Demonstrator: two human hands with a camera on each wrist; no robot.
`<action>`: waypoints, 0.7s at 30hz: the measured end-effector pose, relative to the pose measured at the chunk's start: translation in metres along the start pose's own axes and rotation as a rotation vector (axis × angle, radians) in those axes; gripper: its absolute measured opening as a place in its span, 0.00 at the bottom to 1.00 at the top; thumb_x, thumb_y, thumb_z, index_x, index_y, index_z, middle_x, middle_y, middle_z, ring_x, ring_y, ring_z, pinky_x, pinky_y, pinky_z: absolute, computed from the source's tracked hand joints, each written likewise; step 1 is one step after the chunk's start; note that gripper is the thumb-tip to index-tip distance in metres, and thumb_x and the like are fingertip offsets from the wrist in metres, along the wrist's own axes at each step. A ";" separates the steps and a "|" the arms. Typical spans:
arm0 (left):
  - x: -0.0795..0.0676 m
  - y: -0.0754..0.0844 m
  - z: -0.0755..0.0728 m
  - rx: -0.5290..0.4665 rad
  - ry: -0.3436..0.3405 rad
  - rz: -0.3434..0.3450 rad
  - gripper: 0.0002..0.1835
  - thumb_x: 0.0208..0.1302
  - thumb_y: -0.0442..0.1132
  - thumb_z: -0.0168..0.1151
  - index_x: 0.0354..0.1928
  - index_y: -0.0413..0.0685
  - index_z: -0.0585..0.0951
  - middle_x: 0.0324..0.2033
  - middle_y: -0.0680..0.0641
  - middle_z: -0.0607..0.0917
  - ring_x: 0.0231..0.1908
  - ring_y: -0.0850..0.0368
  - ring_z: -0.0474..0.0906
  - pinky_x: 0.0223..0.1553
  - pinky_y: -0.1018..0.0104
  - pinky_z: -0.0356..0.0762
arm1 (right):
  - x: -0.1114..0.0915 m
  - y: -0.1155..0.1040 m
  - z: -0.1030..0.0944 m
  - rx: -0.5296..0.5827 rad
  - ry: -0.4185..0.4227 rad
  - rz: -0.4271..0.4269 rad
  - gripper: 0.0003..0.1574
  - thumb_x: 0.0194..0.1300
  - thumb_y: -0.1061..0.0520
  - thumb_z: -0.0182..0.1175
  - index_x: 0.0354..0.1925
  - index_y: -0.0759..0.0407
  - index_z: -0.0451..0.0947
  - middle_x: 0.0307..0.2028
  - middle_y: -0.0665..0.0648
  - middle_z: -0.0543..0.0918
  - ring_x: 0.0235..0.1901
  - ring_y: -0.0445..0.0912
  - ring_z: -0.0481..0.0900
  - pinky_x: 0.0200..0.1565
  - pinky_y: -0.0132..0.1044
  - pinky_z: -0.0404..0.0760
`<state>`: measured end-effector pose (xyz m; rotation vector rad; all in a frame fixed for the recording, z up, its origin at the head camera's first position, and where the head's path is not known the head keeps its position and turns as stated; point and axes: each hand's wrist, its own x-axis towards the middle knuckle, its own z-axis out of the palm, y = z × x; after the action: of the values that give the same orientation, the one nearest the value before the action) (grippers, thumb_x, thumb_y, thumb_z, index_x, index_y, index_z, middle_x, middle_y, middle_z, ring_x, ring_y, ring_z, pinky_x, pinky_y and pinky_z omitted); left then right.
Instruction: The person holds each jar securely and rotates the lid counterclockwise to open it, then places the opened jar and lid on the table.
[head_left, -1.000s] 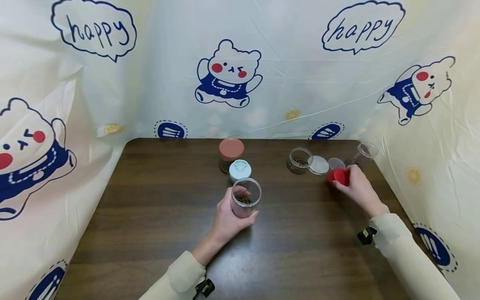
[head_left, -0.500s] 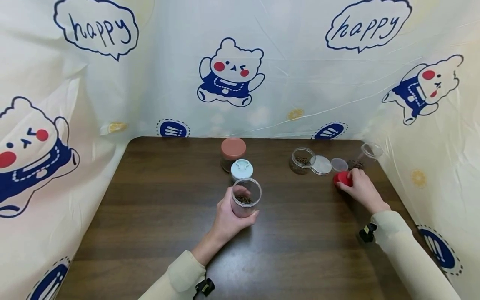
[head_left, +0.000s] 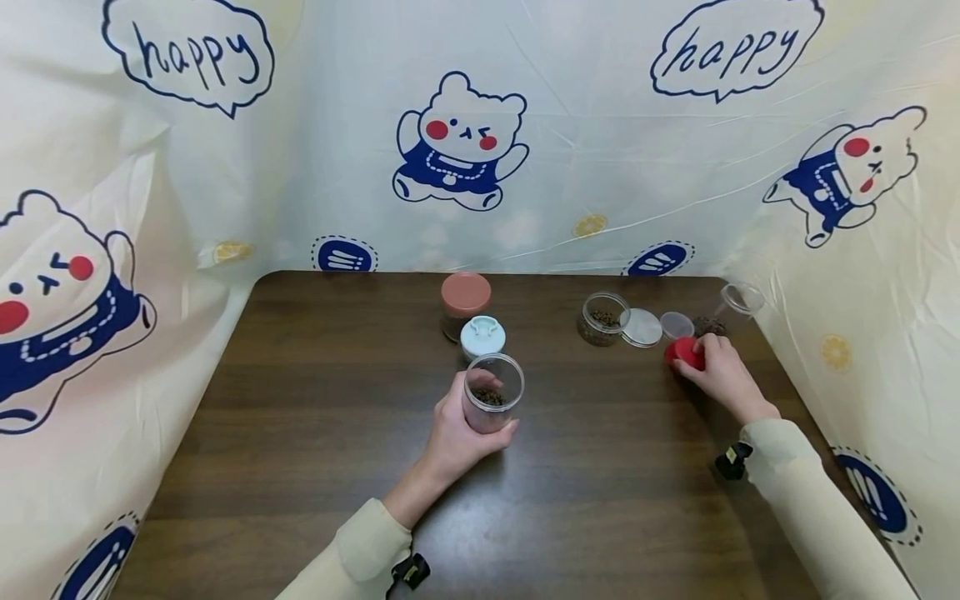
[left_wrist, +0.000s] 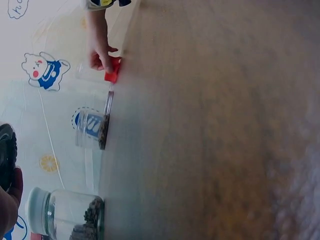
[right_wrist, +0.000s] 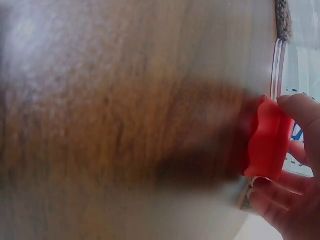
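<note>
My left hand [head_left: 459,433] grips a clear jar [head_left: 493,417] with dark grains at its bottom, held up above the table with its mouth open at the top. Just behind it stands a jar with a pale blue cap [head_left: 483,336]. On the right side, my right hand [head_left: 722,377] pinches a red lid [head_left: 684,353] at table level, thumb on one side and fingers on the other. The right wrist view shows the wavy edge of this red lid [right_wrist: 270,140] close to the wood. At the left wrist view's edge, the left hand [left_wrist: 10,205] is mostly cut off.
A jar with a pinkish-red lid [head_left: 466,296] stands at the back. Towards the right are an open jar of grains [head_left: 600,325], a flat clear-white lid [head_left: 642,328], a small clear disc [head_left: 677,326] and a clear jar [head_left: 741,300] at the table's right edge.
My right hand has brought the red lid slightly down and nearer to me, uncovering more of the small disc and the grains behind it. The left hand keeps its place with the jar.
</note>
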<state>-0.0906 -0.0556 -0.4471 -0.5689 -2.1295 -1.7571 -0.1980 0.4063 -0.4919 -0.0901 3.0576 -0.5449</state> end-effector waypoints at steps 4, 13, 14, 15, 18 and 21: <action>0.000 0.001 0.000 -0.003 -0.007 -0.008 0.32 0.42 0.26 0.80 0.51 0.31 0.75 0.43 0.35 0.86 0.47 0.41 0.84 0.55 0.66 0.76 | -0.003 -0.002 -0.003 -0.003 0.018 0.022 0.33 0.73 0.45 0.62 0.55 0.74 0.66 0.52 0.78 0.68 0.49 0.69 0.68 0.52 0.68 0.78; -0.006 -0.035 0.005 -0.002 -0.034 -0.015 0.36 0.40 0.29 0.83 0.55 0.36 0.76 0.45 0.39 0.87 0.49 0.42 0.84 0.58 0.68 0.74 | -0.016 -0.034 -0.006 0.083 0.365 -0.129 0.13 0.72 0.57 0.60 0.47 0.68 0.77 0.44 0.69 0.78 0.43 0.60 0.74 0.47 0.57 0.77; -0.006 -0.037 0.005 -0.005 -0.042 -0.015 0.36 0.41 0.30 0.83 0.55 0.38 0.76 0.46 0.41 0.88 0.49 0.43 0.84 0.58 0.69 0.74 | -0.018 -0.040 -0.006 0.097 0.391 -0.162 0.11 0.72 0.59 0.61 0.46 0.67 0.77 0.42 0.67 0.79 0.41 0.58 0.74 0.44 0.52 0.77; -0.006 -0.039 0.005 -0.007 -0.051 -0.013 0.36 0.41 0.31 0.84 0.56 0.40 0.76 0.46 0.42 0.88 0.49 0.45 0.84 0.57 0.69 0.74 | -0.020 -0.047 -0.006 0.111 0.416 -0.199 0.09 0.70 0.61 0.62 0.46 0.67 0.78 0.40 0.65 0.79 0.39 0.55 0.75 0.42 0.47 0.77; -0.005 -0.041 0.004 -0.022 -0.079 -0.010 0.36 0.42 0.33 0.84 0.56 0.45 0.77 0.47 0.47 0.88 0.50 0.49 0.84 0.57 0.70 0.75 | -0.026 -0.068 -0.006 0.154 0.462 -0.326 0.09 0.66 0.66 0.65 0.45 0.66 0.80 0.36 0.60 0.79 0.35 0.49 0.74 0.37 0.33 0.73; -0.004 -0.041 0.004 -0.040 -0.109 -0.003 0.34 0.43 0.33 0.83 0.55 0.47 0.77 0.46 0.47 0.87 0.49 0.53 0.84 0.57 0.70 0.75 | -0.030 -0.091 -0.008 0.202 0.457 -0.449 0.11 0.63 0.69 0.66 0.45 0.65 0.81 0.34 0.55 0.79 0.33 0.44 0.73 0.36 0.27 0.70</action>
<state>-0.1074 -0.0592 -0.4850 -0.6875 -2.1720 -1.8133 -0.1642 0.3254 -0.4521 -0.7595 3.3964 -1.0214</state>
